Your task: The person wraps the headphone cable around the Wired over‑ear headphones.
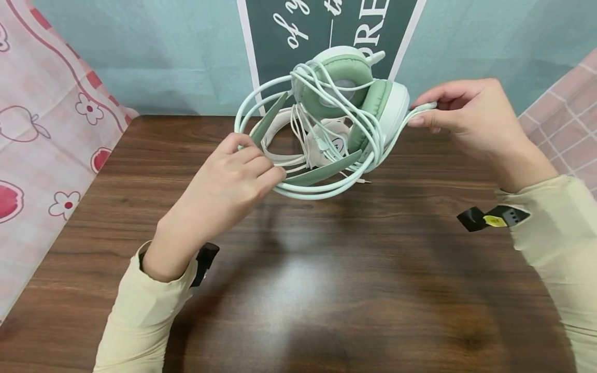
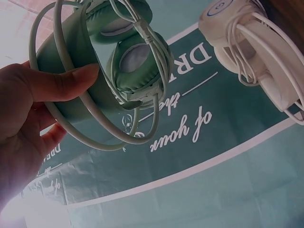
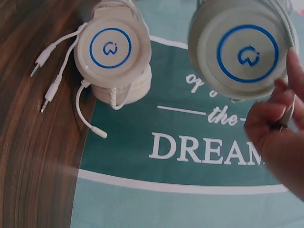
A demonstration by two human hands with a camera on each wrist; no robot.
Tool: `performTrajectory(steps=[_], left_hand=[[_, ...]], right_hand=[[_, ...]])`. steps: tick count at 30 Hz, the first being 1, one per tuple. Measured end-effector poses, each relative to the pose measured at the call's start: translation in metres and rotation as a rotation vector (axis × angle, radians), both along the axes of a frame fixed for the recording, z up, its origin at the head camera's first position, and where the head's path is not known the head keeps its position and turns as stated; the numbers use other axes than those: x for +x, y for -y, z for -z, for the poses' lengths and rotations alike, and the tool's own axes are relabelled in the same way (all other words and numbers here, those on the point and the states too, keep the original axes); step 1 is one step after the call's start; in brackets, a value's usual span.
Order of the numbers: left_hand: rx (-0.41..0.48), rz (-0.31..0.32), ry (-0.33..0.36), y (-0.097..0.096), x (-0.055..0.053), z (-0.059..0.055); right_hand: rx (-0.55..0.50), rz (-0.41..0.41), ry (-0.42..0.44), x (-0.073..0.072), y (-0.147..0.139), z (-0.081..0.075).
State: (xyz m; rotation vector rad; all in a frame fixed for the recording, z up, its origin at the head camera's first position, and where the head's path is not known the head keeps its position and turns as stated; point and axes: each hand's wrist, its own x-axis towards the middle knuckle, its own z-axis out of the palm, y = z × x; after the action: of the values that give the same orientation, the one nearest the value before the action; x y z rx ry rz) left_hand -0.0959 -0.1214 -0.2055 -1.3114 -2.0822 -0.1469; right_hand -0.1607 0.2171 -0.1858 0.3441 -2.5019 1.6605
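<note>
A pale green and white headset (image 1: pixel 396 109) is held up above the table, its cable looped around ear cups and headband. My left hand (image 1: pixel 233 173) grips the headband (image 2: pixel 71 99), thumb across it in the left wrist view. At the right ear cup (image 3: pixel 228 71), my right hand (image 1: pixel 475 114) pinches the pale end of the cable (image 1: pixel 425 107) between thumb and fingers. Beneath and behind it, an off-white headset (image 3: pixel 111 71) lies at the table's back; the raised one partly hides it in the head view. Two plugs (image 3: pixel 50 92) and a microphone (image 3: pixel 97 132) extend from that headset.
The dark wooden table (image 1: pixel 298 290) reaches back to a light blue cloth (image 1: pixel 154 57) with a dark green lettered panel (image 1: pixel 266 31). Fruit-and-flower patterned cloth (image 1: pixel 46 140) lines the left side, and pink tile-patterned cloth (image 1: pixel 569 114) is at the right.
</note>
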Motion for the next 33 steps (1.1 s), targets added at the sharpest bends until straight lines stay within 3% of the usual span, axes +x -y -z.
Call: performTrajectory(steps=[3,6,12,15,19,21,27,33], left_hand=[[-0.005,0.008,0.001,-0.002,0.000,0.000],[-0.009,0.011,0.000,-0.004,0.000,0.001],[-0.028,0.021,-0.013,-0.007,0.000,0.001],[-0.036,0.034,-0.010,-0.008,0.000,0.001],[-0.033,0.049,-0.007,-0.010,0.000,0.001],[-0.032,0.053,-0.003,-0.009,0.000,-0.001],[-0.023,0.054,0.004,-0.008,-0.001,-0.002],[-0.013,0.059,0.018,-0.011,-0.004,-0.002]], right_hand=[[-0.043,-0.072,-0.058,0.000,-0.003,-0.002],[-0.150,-0.146,-0.101,0.000,-0.004,-0.003],[-0.354,-0.221,-0.090,0.000,-0.001,-0.005],[-0.317,-0.220,-0.055,-0.001,0.001,-0.007],[-0.114,-0.202,0.016,-0.001,0.000,-0.010],[-0.084,-0.239,0.055,-0.002,0.000,-0.012],[-0.274,-0.415,0.154,-0.005,-0.007,-0.007],[-0.329,-0.469,0.174,-0.006,-0.013,0.001]])
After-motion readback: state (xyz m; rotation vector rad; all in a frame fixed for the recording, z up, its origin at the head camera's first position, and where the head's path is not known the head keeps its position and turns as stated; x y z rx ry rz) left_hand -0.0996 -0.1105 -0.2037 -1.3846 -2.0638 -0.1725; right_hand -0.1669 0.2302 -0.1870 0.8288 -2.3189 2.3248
